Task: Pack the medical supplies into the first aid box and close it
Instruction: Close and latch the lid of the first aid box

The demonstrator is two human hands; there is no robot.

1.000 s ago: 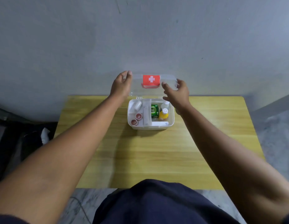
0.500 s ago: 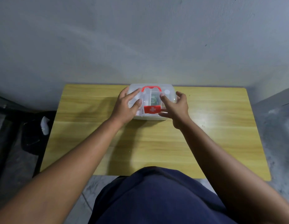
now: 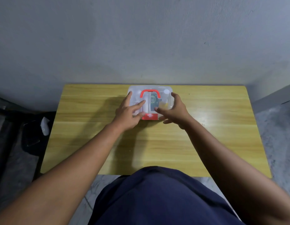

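The first aid box (image 3: 167, 92) is a clear plastic case with a red handle (image 3: 150, 92) on its lid and a red latch with a white cross (image 3: 149, 116) at the front. It sits at the far middle of the wooden table (image 3: 206, 135) with its lid down. Through the lid I see a green packet (image 3: 154, 101) and a yellow bottle (image 3: 164, 103). My left hand (image 3: 129, 113) rests on the lid's left half, fingers spread. My right hand (image 3: 173, 111) presses the right front part of the box, fingers apart.
A grey wall stands right behind the table. On the floor to the left lies a dark bag (image 3: 34, 132) with a white object (image 3: 44, 125) on it. My dark blue clothing (image 3: 157, 197) fills the lower middle of the view.
The lid stood upright a second ago with both hands on its top edge. It has swung down onto the box, and my hands have followed onto the lid and front.
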